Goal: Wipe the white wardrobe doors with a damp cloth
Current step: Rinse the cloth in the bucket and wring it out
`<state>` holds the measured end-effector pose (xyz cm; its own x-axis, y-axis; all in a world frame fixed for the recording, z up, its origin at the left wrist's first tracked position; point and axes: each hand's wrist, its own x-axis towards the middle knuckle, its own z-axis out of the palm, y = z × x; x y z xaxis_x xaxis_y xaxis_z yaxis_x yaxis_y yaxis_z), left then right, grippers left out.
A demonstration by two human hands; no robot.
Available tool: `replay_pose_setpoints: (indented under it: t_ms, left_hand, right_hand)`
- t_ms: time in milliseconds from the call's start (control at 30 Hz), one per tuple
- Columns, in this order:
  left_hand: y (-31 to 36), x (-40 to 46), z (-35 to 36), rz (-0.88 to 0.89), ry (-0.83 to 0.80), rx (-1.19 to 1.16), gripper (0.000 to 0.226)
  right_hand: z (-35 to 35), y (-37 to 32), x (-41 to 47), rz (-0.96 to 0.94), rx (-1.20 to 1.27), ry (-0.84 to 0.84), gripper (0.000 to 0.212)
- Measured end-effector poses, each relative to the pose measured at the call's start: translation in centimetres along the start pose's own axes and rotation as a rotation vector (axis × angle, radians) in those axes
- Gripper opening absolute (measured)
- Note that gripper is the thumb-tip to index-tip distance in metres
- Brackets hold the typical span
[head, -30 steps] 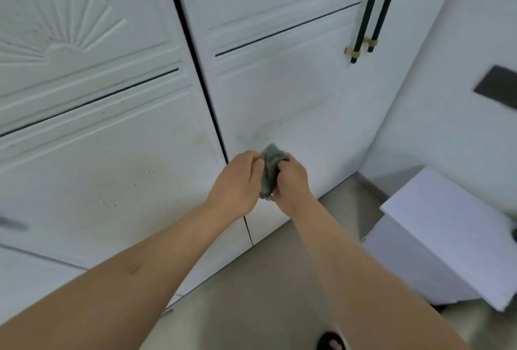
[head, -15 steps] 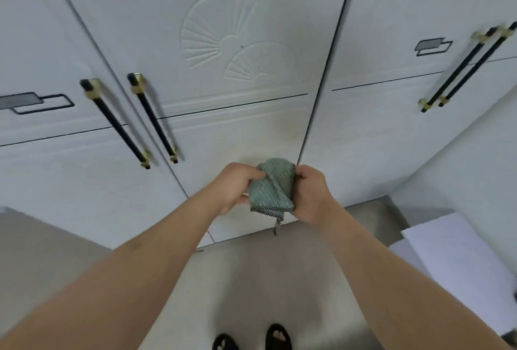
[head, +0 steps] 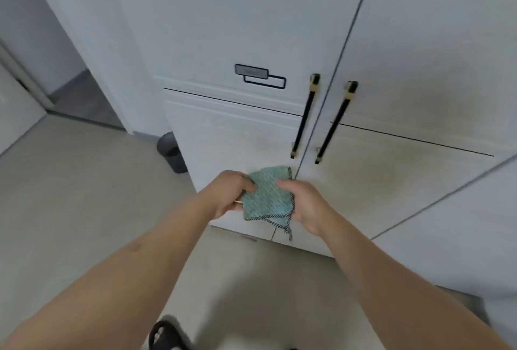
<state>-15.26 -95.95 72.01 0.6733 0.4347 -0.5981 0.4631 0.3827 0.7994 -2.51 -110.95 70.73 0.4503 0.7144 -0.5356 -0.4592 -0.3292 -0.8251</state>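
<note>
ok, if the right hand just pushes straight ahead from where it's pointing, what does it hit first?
Probably the lower panel of the white wardrobe door, below its black handle. The right hand grips the green cloth, so the cloth may touch first. The depth of the gap is unclear.

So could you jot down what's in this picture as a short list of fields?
place: white wardrobe doors above a pale floor
cloth: green cloth, folded, held off the doors
left hand: grips the cloth's left edge
right hand: grips its right edge
handles: two black bar handles
nearby: dark bin by the wardrobe
</note>
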Motion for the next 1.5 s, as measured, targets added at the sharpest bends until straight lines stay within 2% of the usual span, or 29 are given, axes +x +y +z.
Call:
replay_pose_setpoints:
  t_ms: [67,133,367,567,733,833,1167,1400,1500]
  left_hand:
    - [-0.2,-0.3,-4.7,-0.01,0.025,0.006,0.018]
    - [-0.4,-0.2,-11.0,-0.007,0.071,0.018,0.02]
    - [0.5,-1.1,-32.6,0.0,0.255,-0.021,0.017]
    - [1.0,1.9,-44.3,-0.033,0.422,-0.112,0.02]
    - [2.8,7.2,-49.8,-0.07,0.477,-0.101,0.014]
    - [4.7,11.5,-53.2,-0.098,0.478,-0.056,0.022]
    - [12.8,24.2,-63.6,-0.161,0.454,0.033,0.024]
    - [15.2,34.9,-71.1,-0.241,0.317,0.172,0.02]
    - [15.7,40.2,-73.6,-0.245,0.271,0.219,0.018]
  right_hand:
    - [4.3,0.2,2.5,-0.011,-0.154,0.018,0.025]
    - [10.1,0.3,5.6,-0.014,-0.208,0.023,0.021]
    - [29.7,0.3,14.6,0.054,-0.166,-0.075,0.024]
    - [39.4,-0.1,21.7,0.09,-0.115,-0.063,0.025]
    - [43.3,-1.2,28.8,0.065,-0.185,0.018,0.02]
    - [45.4,-1.9,34.7,0.064,-0.207,0.078,0.021]
    - [50.9,-6.9,50.0,0.181,-0.098,0.226,0.017]
    - [52.1,-6.5,60.4,0.278,-0.094,0.432,0.022]
    - [52.3,-6.0,64.1,0.295,-0.043,0.518,0.013]
